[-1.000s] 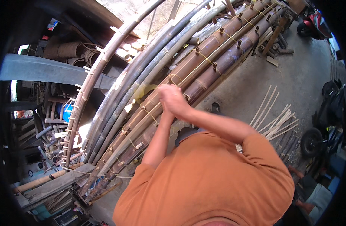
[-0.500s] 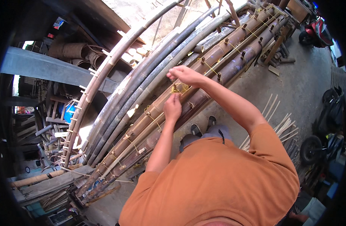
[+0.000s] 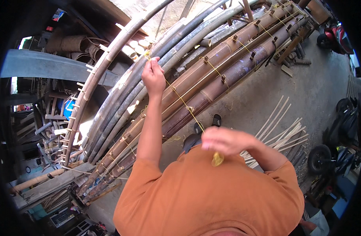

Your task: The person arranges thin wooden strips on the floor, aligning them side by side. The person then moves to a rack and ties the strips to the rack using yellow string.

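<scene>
A yellow cord (image 3: 187,106) stretches taut on a slant between my two hands, across two long bamboo poles. My left hand (image 3: 153,78) is closed on its far end, beyond the poles, with a small yellow loop sticking up past the fingertips. My right hand (image 3: 225,141), blurred by motion, grips the cord close to my chest, and a yellow bundle of it (image 3: 217,159) dangles below the fingers. The nearer brown bamboo pole (image 3: 210,94) and the farther bamboo pole (image 3: 223,49) lie side by side, with short dark pegs (image 3: 223,78) standing up and cord strung between them.
Curved grey poles (image 3: 164,49) lie beyond the work. A bent bamboo (image 3: 94,74) with light pegs arches at the left. Thin bamboo strips (image 3: 280,133) lie on the floor at the right, near parked motorbikes (image 3: 322,157).
My hands have parted from a peg on the poles. The left moved away and left; the right swung down toward my chest, drawing the cord taut between them.
</scene>
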`<action>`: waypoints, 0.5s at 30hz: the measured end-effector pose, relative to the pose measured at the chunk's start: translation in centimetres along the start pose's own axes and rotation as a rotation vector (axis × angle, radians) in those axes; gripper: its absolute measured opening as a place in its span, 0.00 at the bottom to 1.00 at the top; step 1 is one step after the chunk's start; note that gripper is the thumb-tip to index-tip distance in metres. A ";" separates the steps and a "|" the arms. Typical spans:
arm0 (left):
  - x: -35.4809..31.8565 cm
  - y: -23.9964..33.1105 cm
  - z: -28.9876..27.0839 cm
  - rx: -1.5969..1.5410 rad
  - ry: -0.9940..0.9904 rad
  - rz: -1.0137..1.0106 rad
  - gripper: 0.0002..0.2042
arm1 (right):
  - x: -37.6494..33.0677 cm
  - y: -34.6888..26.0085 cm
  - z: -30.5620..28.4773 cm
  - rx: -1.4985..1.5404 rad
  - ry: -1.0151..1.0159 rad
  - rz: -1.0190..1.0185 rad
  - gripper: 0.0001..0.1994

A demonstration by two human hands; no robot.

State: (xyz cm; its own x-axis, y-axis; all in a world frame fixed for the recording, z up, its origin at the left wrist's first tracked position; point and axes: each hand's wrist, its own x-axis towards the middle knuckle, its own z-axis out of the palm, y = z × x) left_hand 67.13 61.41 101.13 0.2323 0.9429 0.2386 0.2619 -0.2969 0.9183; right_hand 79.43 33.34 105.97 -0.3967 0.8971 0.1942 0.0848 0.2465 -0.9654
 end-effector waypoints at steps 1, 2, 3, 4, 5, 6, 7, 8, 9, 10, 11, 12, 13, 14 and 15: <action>1.5 -2.2 0.5 0.126 0.018 0.041 0.16 | -0.8 1.9 1.7 0.030 -0.193 0.142 0.16; 3.0 -5.1 0.8 0.247 0.049 0.084 0.16 | -2.2 3.7 3.6 -0.059 -0.176 0.167 0.17; 3.4 -8.0 0.9 0.373 0.079 0.120 0.16 | -3.7 7.0 5.3 -0.233 -0.121 0.264 0.17; 2.9 -11.3 0.7 0.505 0.023 0.081 0.16 | -4.1 10.5 6.4 -0.337 -0.101 0.255 0.16; 1.9 -14.7 0.4 0.632 -0.033 0.034 0.16 | -4.4 13.6 7.4 -0.440 -0.085 0.251 0.16; 1.5 -16.3 0.7 0.749 -0.089 -0.013 0.16 | -4.6 15.4 7.4 -0.551 -0.068 0.249 0.15; 2.0 -15.7 1.4 0.781 -0.116 -0.049 0.16 | -4.2 16.0 7.4 -0.537 -0.047 0.253 0.14; 2.6 -15.1 1.9 0.814 -0.138 -0.088 0.17 | -3.5 16.7 7.5 -0.523 -0.031 0.255 0.14; 2.8 -15.0 1.7 0.847 -0.154 -0.132 0.18 | -2.9 17.0 7.5 -0.510 -0.022 0.253 0.13; 2.7 -15.6 0.5 0.783 -0.166 -0.123 0.19 | -2.5 17.1 7.6 -0.550 -0.013 0.284 0.12; 2.5 -16.1 -1.5 0.720 -0.174 -0.117 0.20 | -2.2 17.2 7.8 -0.589 -0.009 0.310 0.12; 2.1 -16.7 -3.7 0.658 -0.175 -0.112 0.21 | -2.1 17.3 8.1 -0.629 -0.010 0.333 0.12; 1.8 -15.6 -5.0 0.549 -0.227 -0.214 0.23 | -2.0 16.6 8.5 -0.700 0.155 0.387 0.15; 1.1 -14.5 -6.5 0.487 -0.206 -0.237 0.21 | -1.6 16.0 8.3 -0.738 0.023 0.676 0.19; 0.2 -14.3 -9.5 0.467 -0.164 -0.181 0.20 | -1.0 15.4 8.8 -0.818 0.116 0.530 0.19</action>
State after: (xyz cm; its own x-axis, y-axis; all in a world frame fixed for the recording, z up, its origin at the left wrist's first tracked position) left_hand 54.53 67.27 91.06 0.2782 0.9605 0.0024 0.6923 -0.2023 0.6927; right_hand 73.11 32.98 89.42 -0.0359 0.9846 -0.1712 0.8504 -0.0599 -0.5227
